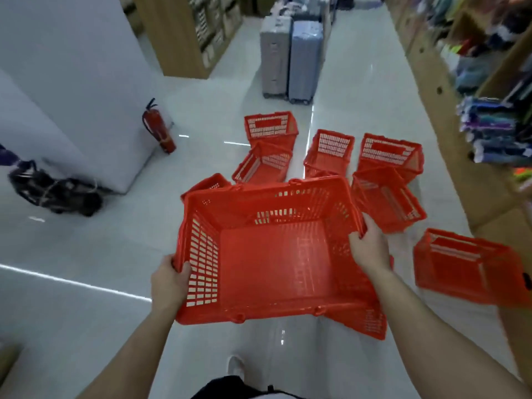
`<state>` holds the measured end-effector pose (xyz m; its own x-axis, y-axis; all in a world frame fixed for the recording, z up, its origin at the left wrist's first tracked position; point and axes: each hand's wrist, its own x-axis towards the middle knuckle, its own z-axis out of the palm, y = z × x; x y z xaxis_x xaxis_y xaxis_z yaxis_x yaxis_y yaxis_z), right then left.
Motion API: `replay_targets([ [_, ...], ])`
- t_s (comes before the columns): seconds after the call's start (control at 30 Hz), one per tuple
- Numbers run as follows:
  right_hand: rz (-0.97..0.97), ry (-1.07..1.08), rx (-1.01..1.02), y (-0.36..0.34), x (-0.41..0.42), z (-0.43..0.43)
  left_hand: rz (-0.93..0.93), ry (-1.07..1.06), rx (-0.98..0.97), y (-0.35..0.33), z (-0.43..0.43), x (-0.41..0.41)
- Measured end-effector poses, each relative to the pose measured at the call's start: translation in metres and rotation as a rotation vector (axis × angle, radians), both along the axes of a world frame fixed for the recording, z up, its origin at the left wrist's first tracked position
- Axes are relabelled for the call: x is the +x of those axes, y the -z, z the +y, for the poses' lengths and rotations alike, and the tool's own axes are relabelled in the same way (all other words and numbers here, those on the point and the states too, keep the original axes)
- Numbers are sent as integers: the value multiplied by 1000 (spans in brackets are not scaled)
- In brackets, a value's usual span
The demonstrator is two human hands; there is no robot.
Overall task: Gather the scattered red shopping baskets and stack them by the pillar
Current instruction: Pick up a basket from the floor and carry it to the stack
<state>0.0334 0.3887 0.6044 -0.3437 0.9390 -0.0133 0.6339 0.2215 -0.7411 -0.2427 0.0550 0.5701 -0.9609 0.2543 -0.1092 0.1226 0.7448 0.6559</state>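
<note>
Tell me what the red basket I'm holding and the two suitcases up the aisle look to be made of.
Held basket: likely moulded plastic with a matte red finish; slotted lattice walls, one-piece rim. Suitcases: probably hard-shell plastic, grey and pale blue, with ribbed panels and a slight sheen, though they're blurred.

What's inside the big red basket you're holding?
Nothing. The held basket is empty; its bare red bottom shows. Left hand and right hand grip its rim. Another basket peeks out underneath, mostly covered.
</note>
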Motion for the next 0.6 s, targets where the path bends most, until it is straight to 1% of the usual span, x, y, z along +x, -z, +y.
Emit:
replay_targets([
  [0.17, -51, -86, 39, 0, -120, -32, -33, -81, 29, -6, -55, -94],
  [0.3, -2, -136, 27, 5, -183, -41, -28, -110, 38, -6, -70, -151],
  [0.47, 23, -147, -3, 21, -256, -31, -82, -115, 18, 3, -57, -220],
  [0.6, 6, -125, -69, 54, -314, -1, -87, -115, -35, 21, -31, -282],
])
